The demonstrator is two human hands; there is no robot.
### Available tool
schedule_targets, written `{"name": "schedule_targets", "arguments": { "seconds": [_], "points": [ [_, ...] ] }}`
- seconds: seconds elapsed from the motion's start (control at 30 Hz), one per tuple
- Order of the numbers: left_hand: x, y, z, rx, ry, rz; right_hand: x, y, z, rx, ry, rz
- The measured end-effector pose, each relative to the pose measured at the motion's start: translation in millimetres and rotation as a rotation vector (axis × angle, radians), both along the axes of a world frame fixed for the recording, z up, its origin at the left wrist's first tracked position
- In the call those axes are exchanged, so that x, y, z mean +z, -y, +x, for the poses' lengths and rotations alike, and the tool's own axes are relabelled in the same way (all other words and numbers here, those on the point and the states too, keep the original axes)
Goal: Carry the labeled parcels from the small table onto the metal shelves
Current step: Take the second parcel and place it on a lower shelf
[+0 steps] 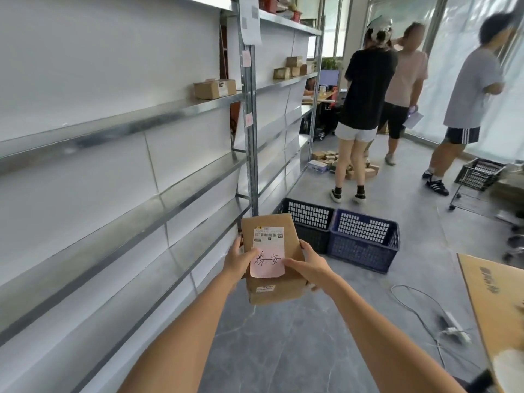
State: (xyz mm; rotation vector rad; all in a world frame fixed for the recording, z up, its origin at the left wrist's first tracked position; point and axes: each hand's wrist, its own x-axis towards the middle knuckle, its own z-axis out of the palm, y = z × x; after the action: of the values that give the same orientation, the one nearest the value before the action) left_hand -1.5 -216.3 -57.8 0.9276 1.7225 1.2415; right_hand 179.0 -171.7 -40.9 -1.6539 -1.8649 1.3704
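The left hand (pixel 236 260) and right hand (pixel 307 265) grip opposite sides of a brown cardboard parcel (pixel 273 259), thumbs pressed on its top, holding it in the air above the grey floor (pixel 297 336). A pink handwritten slip (pixel 268 263) hangs below its barcode label (pixel 268 235). The metal shelves (pixel 119 129) run along the left, one small box (pixel 214 88) near an upright. Two crates (pixel 340 236) sit beyond.

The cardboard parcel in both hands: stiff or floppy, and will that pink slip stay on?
The cardboard parcel probably handles stiff: its edges look straight between the left hand and right hand. Likely light, held at fingertips. The pink slip might slide; thumbs pin it.
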Motion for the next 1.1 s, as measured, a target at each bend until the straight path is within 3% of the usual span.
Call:
{"name": "schedule_targets", "arguments": {
  "seconds": [0.43, 0.73, 0.9, 1.1],
  "points": [
    [-0.1, -214.5, -30.7, -0.207, 0.001, -0.022, 6.0, -173.0, -18.0, -0.202, -0.116, 0.0],
    [-8.6, -354.5, -20.7, -0.228, 0.009, -0.029, -17.5, -312.4, -10.5, -0.217, -0.233, -0.068],
    [-13.7, -451.1, -16.8, -0.144, 0.016, -0.076, -19.9, -413.1, -1.8, -0.147, -0.265, -0.138],
    [-1.4, -540.0, -30.6, -0.032, 0.036, -0.158, -9.0, -537.4, 0.3, 0.152, -0.214, -0.272]
  ]
}}
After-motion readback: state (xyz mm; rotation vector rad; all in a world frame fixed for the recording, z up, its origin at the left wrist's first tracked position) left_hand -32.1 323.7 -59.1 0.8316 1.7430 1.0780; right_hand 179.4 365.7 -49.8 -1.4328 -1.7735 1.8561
